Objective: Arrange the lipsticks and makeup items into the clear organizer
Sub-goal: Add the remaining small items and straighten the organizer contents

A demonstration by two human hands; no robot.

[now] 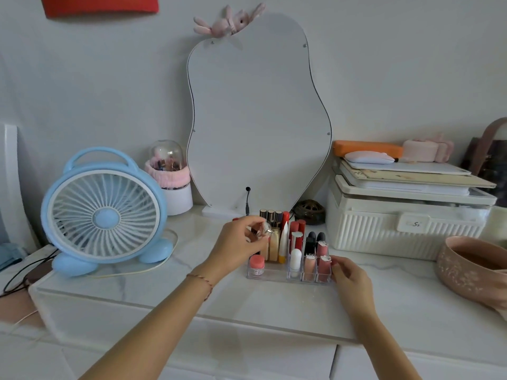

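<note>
Organizer on the marble top, nearly full

Clear organizer [274, 276] sits on the white counter [192, 286] just in front of the wavy mirror [258, 111], its long axis running left to right; lipsticks [297, 234] stand upright in its cells. The left hand [238, 242] hovers over the organizer's left half, fingers curled around a small clear, shiny item [263, 230] whose kind I cannot tell. The right hand [347, 272] touches the organizer's right end with bent fingertips. A blue fan [105, 212] stands well left of the organizer, a ribbed white box [406, 229] behind its right.
</note>
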